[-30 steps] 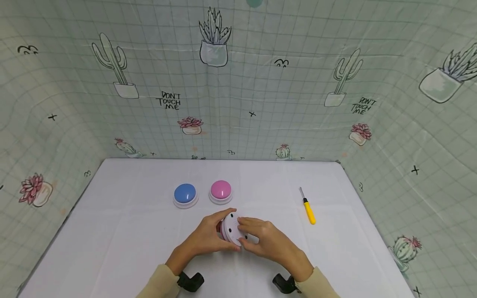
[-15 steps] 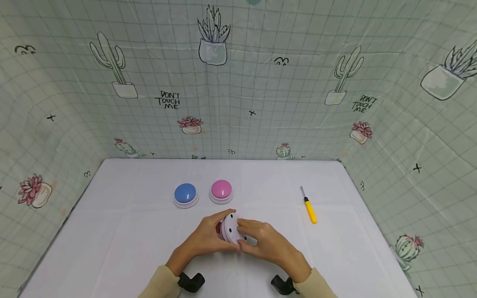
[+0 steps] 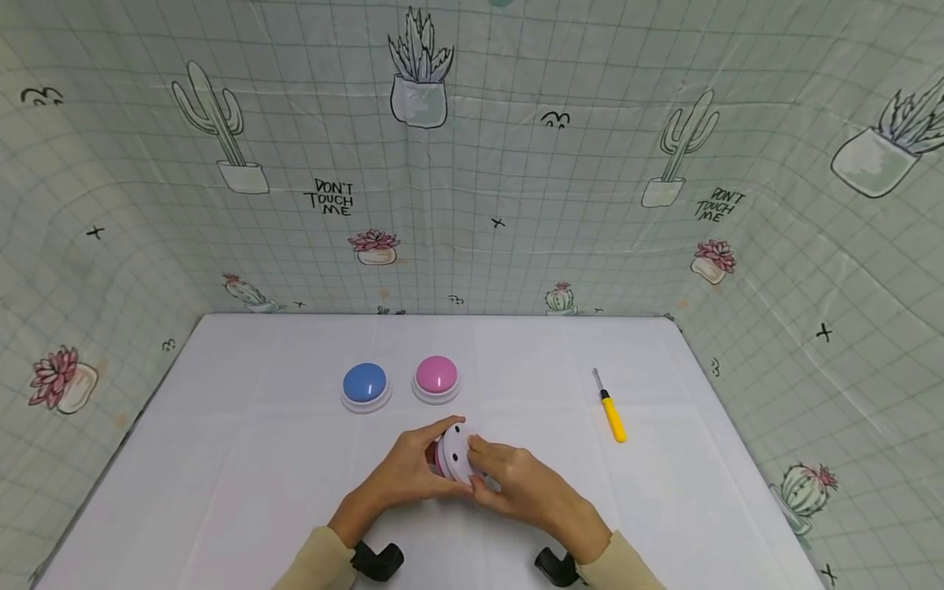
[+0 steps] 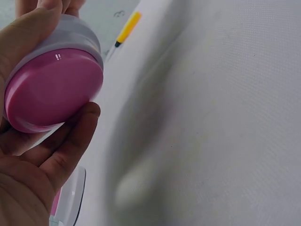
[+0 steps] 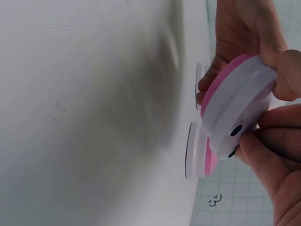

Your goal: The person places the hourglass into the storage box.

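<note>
Between both hands, a round push button with a pink dome and white base (image 3: pixel 456 453) is held on its side above the table. Its white underside, with black dots, faces the right hand. My left hand (image 3: pixel 401 471) grips it around the rim, with the pink dome (image 4: pixel 56 87) toward the palm in the left wrist view. My right hand (image 3: pixel 522 485) pinches at the underside with curled fingers (image 5: pixel 265 162), whose tips touch near a black dot in the right wrist view. Whether they hold a small part there is hidden.
A blue push button (image 3: pixel 365 385) and another pink push button (image 3: pixel 437 377) stand behind the hands on the white table (image 3: pixel 258 459). A yellow-handled screwdriver (image 3: pixel 610 414) lies to the right. A patterned cloth (image 3: pixel 472 164) hangs around the back and sides.
My right hand has shifted slightly left over the underside, and its fingers now cover a black dot that showed before. The left hand keeps its grip, nearly still.
</note>
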Demonstrator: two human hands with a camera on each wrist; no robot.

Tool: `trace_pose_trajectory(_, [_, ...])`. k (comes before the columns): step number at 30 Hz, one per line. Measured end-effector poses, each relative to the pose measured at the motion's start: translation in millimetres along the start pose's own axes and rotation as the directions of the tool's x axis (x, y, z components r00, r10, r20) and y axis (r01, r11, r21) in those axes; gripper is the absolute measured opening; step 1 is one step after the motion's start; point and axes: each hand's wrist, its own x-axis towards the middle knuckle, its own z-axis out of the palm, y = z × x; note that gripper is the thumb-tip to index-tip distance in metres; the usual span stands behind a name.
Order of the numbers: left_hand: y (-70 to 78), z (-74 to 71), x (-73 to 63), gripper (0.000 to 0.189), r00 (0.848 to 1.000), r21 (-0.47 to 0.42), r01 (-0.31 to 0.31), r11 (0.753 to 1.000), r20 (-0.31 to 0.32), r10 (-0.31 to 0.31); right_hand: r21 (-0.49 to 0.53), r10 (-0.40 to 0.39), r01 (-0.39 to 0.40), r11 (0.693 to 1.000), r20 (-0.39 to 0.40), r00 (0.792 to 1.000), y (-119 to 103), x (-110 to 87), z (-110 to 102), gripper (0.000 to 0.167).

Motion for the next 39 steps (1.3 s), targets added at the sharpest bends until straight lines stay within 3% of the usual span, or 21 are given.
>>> trace_pose_trajectory(9, [-0.1,0.7,-1.4,0.093,1.000,-0.041,0.020,0.999,-0.004,-0.020,0.057,0.018,-0.016,0.998,-0.034,0.999,4,-1.9,0,0.031])
trace_pose_trajectory(15, [3.9,0.5,0.6,0.092,0.997,-0.152,0.078,0.985,-0.016,-0.081,0.078,0.080,-0.073,0.994,-0.104,0.991,6,0.6,-4,0.026])
trace_pose_trajectory(20, [4.2,-1.6,1.6,0.091,0.995,-0.207,0.095,0.974,-0.006,-0.099,0.073,0.048,-0.036,0.997,-0.167,0.985,11,-0.7,-5,0.014])
trace_pose_trajectory(24, [3.6,-3.6,1.4,0.091,0.994,-0.213,0.111,0.971,0.004,-0.113,0.144,0.034,-0.005,0.990,-0.198,0.980,15,-2.9,-4,0.008])
trace_pose_trajectory(29, [1.9,-3.7,0.6,0.092,0.994,-0.197,0.110,0.974,0.020,-0.108,0.219,0.033,0.002,0.976,-0.156,0.987,15,-6.3,-3,0.009])
trace_pose_trajectory(39, [1.6,-5.4,-1.0,0.091,0.996,-0.203,0.089,0.975,0.017,-0.087,0.236,0.026,0.003,0.972,-0.117,0.993,14,-9.0,-1,0.019])
